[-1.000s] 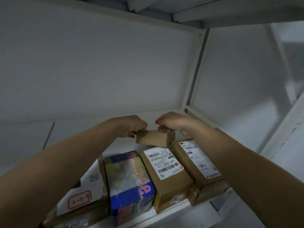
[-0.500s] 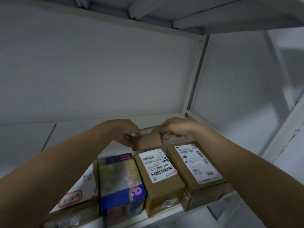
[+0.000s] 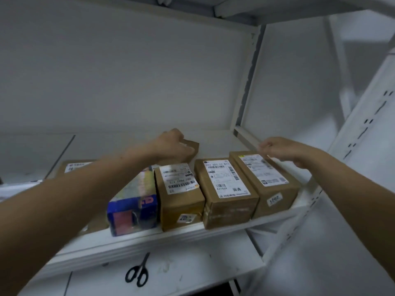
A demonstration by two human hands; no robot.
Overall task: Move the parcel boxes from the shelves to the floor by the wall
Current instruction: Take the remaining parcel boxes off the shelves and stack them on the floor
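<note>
My left hand [image 3: 173,146] grips a small box [image 3: 194,145] at the back of the shelf [image 3: 215,137], behind a row of boxes [image 3: 224,189] along its front edge. My right hand [image 3: 277,149] hangs loosely curled, holding nothing, over the far end of the rightmost box [image 3: 265,174]. Scissors [image 3: 137,272] lie on the lower shelf [image 3: 192,265].

On the shelf [image 3: 192,233], the second brown box [image 3: 229,206] from the right edge has a white label [image 3: 226,178] that reads roughly "502 602 12 B1", with "A21009" lower down. The right-end box [image 3: 284,189] has a front sticker [image 3: 274,198] saying "1202". Everything else is too blurry.
</note>
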